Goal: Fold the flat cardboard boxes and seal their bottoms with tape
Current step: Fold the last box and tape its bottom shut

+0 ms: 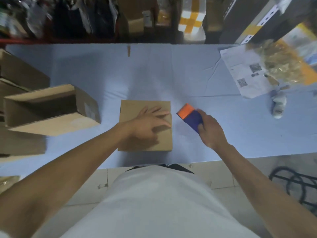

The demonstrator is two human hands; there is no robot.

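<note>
A folded brown cardboard box stands in the middle of the light blue table, its closed flaps facing up. My left hand lies flat on top of it with the fingers spread toward the box's right edge. Just right of the box, my right hand grips a blue tape dispenser with an orange front end, held a little off the box's right side.
Several open and stacked cardboard boxes fill the table's left side. Printed sheets and a crinkly plastic bag lie at the far right, with a small wrapped item below them. Cluttered shelves run behind the table.
</note>
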